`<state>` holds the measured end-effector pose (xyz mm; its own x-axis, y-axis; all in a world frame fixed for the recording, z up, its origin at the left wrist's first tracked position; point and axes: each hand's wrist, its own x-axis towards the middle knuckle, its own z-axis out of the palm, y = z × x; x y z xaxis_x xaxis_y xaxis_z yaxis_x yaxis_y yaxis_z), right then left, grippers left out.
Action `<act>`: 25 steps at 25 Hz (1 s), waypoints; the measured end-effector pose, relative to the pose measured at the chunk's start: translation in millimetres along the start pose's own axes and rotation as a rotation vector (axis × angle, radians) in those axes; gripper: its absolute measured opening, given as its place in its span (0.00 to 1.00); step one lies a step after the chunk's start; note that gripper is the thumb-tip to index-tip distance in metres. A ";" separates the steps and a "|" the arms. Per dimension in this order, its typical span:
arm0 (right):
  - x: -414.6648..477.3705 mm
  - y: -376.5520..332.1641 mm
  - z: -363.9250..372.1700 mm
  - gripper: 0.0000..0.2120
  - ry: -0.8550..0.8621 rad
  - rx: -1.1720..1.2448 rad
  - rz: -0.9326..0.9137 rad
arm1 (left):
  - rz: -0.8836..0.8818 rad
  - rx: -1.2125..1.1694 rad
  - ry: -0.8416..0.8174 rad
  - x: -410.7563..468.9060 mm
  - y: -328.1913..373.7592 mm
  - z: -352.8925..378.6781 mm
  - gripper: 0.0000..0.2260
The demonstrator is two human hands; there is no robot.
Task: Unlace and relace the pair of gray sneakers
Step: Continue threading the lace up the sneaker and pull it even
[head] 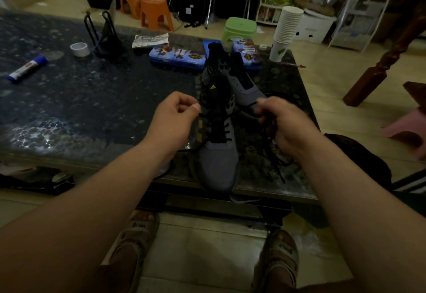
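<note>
A gray sneaker [219, 166] sits on the dark table [92, 90], the second sneaker [244, 85] just behind it. Left of it the left hand [175, 117] pinches its black lace [221, 129]. To its right, the right hand [283, 126] grips the other strand (tail trailing alongside).

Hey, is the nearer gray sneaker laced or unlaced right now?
The nearer sneaker is partly laced: black lace crosses its lower eyelets; the left hand and right hand hold the loose ends.
</note>
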<state>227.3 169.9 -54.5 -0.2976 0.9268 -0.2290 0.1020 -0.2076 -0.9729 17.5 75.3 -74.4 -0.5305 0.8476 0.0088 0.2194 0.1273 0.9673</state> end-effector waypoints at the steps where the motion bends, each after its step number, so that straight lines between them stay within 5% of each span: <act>1: 3.4 -3.9 -5.2 0.13 0.076 0.274 0.058 | 0.026 0.074 0.048 -7.0 -5.4 2.8 0.10; 3: 8.0 -8.8 -14.4 0.15 0.104 0.805 0.126 | 0.070 0.265 0.057 -25.2 -18.6 9.6 0.29; 5: 3.9 -14.2 -12.8 0.16 0.065 0.847 0.142 | 0.051 0.448 -0.044 -42.5 -26.9 16.3 0.42; 8: -5.0 -2.7 -1.1 0.12 -0.136 -0.386 -0.041 | 0.027 0.519 -0.086 -45.3 -35.1 17.1 0.49; 10: -8.1 9.5 8.9 0.14 -0.275 -0.778 -0.150 | 0.019 0.502 -0.104 -40.3 -36.1 14.0 0.51; 12: -6.6 9.4 10.7 0.14 -0.256 -0.514 -0.126 | 0.006 0.516 -0.117 -38.8 -35.0 13.8 0.51; 18: 11.6 5.0 -24.5 0.08 0.200 0.518 0.137 | 0.003 0.546 -0.101 -39.5 -31.9 15.1 0.50; 21: 13.0 6.2 -31.5 0.13 0.213 0.740 0.187 | 0.002 0.544 -0.101 -36.4 -34.7 12.8 0.48; 25: 17.0 9.6 -29.6 0.12 0.299 0.733 0.203 | 0.015 0.553 -0.091 -35.5 -39.7 14.5 0.36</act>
<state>251.4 192.9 -66.7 -0.0639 0.8719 -0.4855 -0.5505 -0.4366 -0.7115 39.4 47.6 -116.7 -0.4570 0.8891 -0.0244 0.6361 0.3459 0.6897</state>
